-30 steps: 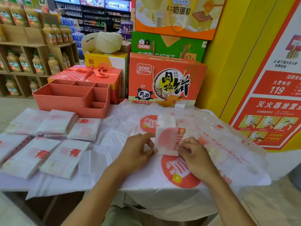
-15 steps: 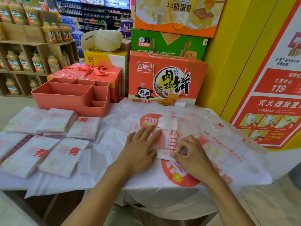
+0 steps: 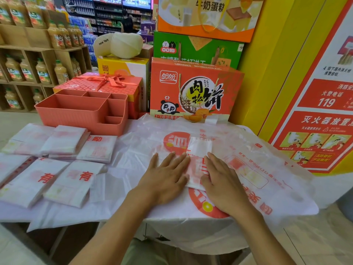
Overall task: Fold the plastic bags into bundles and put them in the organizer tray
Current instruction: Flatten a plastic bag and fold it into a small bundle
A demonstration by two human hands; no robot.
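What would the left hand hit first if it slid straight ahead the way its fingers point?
Probably the upper end of the folded bag, just ahead of the left hand. Past it lies only the spread bag, then the orange box behind, though depth is unclear.

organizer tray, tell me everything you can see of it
The organizer tray is a coral-pink box, plastic by its look, with fine vertical ribs on its outer walls. Dividers split it into one large compartment at front left and smaller ones along the back and right side. No bags show inside. It stands upright at the back left, just behind the folded bundles and in front of a ribboned red gift box.
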